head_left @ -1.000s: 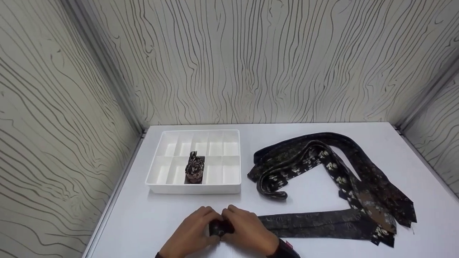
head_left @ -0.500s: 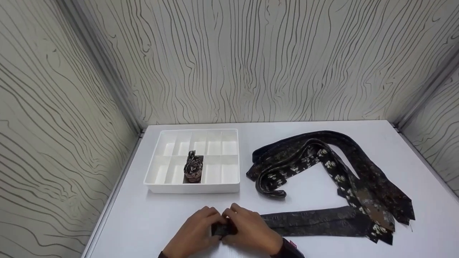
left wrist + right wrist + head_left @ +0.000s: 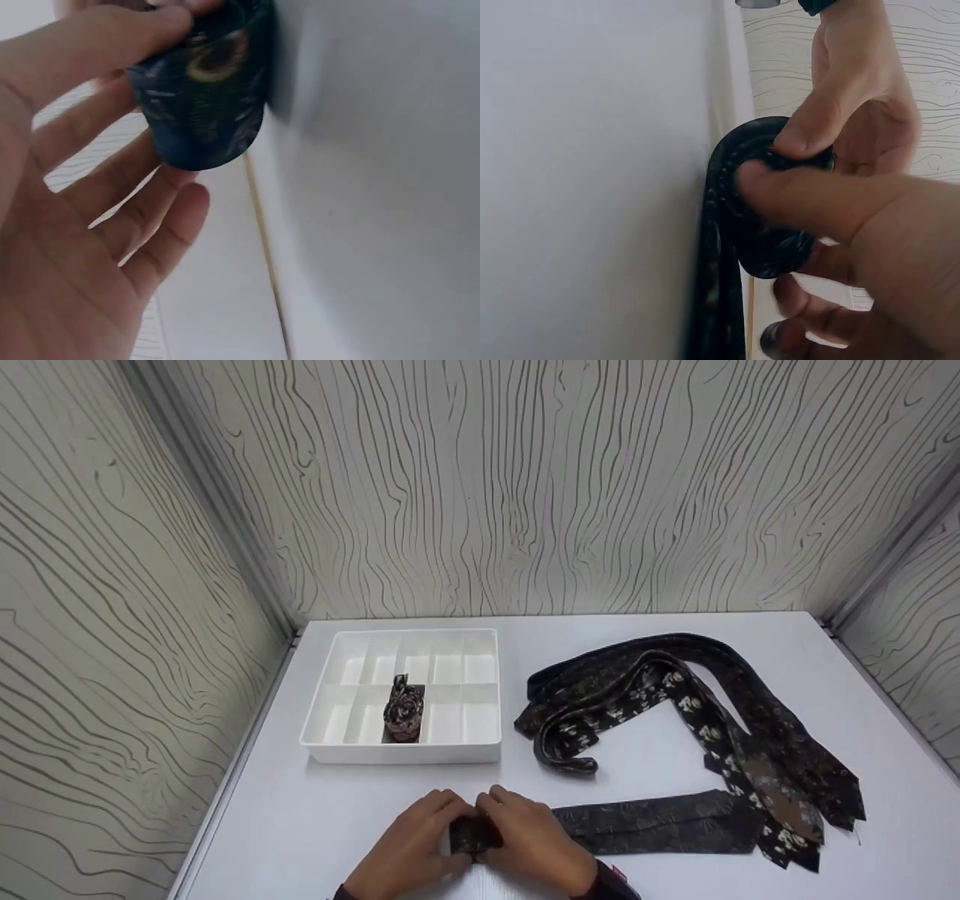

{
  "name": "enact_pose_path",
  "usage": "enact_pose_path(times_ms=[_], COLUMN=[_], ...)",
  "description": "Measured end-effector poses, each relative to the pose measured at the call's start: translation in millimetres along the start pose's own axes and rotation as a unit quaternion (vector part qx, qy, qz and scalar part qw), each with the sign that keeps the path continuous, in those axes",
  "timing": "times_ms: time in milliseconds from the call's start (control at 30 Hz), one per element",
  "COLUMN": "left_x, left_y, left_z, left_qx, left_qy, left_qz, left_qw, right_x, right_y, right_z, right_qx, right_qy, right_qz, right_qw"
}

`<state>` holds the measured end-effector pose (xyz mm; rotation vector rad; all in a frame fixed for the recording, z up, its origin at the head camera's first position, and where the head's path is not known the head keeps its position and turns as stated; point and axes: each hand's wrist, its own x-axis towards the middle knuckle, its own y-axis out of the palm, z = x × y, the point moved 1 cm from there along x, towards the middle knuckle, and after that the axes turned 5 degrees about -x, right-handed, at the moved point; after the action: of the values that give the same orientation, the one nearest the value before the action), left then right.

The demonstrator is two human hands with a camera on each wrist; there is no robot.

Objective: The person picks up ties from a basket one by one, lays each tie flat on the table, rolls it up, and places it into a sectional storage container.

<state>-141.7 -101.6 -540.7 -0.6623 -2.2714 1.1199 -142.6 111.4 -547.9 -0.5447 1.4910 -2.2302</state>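
A dark patterned necktie is partly rolled into a coil [image 3: 466, 835] at the table's near edge. Its remaining length [image 3: 652, 825] lies flat to the right, its wide end beside the other ties. My left hand [image 3: 416, 836] grips the coil from the left, thumb on its side in the left wrist view, where the coil [image 3: 202, 109] rests against the table. From the right, my right hand [image 3: 534, 840] pinches the same coil. The right wrist view shows both thumbs on the spiral side of the coil [image 3: 769, 259], with the flat strip running off it.
Behind the hands stands a white divided tray [image 3: 405, 754]; one front compartment holds a rolled brown-and-black tie [image 3: 403, 716]. Several dark ties lie at the right, among them a black one with pale flowers [image 3: 709, 727] and a dark reddish one [image 3: 795, 742]. Patterned walls [image 3: 480, 495] enclose the table.
Both hands and the coil have shifted slightly right. The tie's flat length has shortened, and its wide end has slid a little left. The tray and other ties stay put.
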Motion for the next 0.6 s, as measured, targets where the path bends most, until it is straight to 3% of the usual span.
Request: enact_pose_path(times_ms=[267,433,600], left_x=[1.7,2.5,4.2], left_y=[3.9,7.2,7.3], left_z=[-1.9,-2.1,-4.7], left_qx=[0.003,-0.007,0.015], left_qy=[0.006,0.028,0.040], left_qz=[0.006,-0.005,-0.012], left_qw=[1.0000,0.9996,0.9990], right_x=[-8.9,-12.3,-13.5], right_y=[-1,-1,-3], right_z=[-2,-6,-8], right_qx=[0.013,0.020,0.019], right_qy=[-0.006,-0.002,-0.003], right_qz=[-0.003,-0.003,-0.015], right_qw=[0.9999,0.9998,0.9997])
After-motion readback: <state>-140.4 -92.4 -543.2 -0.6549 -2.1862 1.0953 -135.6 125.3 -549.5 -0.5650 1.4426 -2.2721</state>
